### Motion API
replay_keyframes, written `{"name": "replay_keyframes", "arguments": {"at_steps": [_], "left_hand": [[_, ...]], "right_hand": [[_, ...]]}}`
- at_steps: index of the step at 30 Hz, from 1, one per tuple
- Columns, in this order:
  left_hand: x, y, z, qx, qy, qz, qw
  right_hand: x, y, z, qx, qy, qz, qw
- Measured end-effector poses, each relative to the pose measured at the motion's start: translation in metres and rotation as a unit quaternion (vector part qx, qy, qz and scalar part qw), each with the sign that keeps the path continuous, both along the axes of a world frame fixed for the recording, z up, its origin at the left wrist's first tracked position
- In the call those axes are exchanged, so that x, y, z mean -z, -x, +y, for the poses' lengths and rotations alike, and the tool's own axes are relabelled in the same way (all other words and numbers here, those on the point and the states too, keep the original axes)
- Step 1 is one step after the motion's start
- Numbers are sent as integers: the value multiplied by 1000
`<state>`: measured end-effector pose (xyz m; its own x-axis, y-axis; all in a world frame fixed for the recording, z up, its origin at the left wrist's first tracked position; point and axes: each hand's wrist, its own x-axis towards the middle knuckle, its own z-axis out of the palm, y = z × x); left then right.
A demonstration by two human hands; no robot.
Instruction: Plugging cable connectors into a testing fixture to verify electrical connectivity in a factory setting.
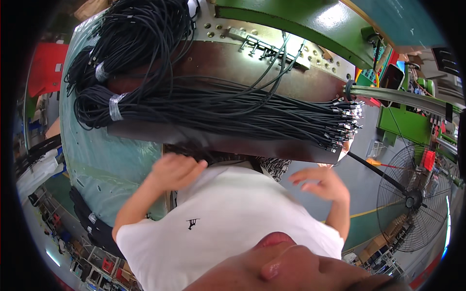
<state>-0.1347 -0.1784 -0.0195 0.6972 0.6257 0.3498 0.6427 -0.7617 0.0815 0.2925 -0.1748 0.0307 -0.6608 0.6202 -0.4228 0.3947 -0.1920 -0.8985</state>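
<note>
My left hand (177, 171) is at the near edge of the bench, in front of my shirt. Its fingers are curled together, and I cannot make out what, if anything, they hold; a blurred dark strand passes just above it. My right hand (322, 183) is raised off the bench with fingers apart and nothing in it. Beyond both hands lies a long bundle of black cables (218, 109), bound with a clear wrap (115, 107) at its left. Its metal-tipped connectors (347, 121) fan out at the right end.
More coiled black cables (131, 43) are heaped at the back left. A metal fixture (272, 48) with several clamps sits under a green machine frame (301, 24). Greenish plastic sheeting (116, 160) covers the bench's left side. A standing fan (412, 199) is on the right.
</note>
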Motion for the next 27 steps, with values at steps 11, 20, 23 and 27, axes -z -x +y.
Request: {"name": "replay_keyframes", "arguments": {"at_steps": [11,20,23,27], "left_hand": [[-14,-107,79,61,-27,-15,998],[-14,-166,123,-38,146,3,989],[-10,-149,124,-69,121,25,990],[-10,-143,134,-44,187,12,981]], "right_hand": [[76,76,217,-20,-666,-307,680],[43,9,194,1,-572,-213,792],[44,9,205,83,-419,-202,881],[43,13,206,59,-567,-279,773]]}}
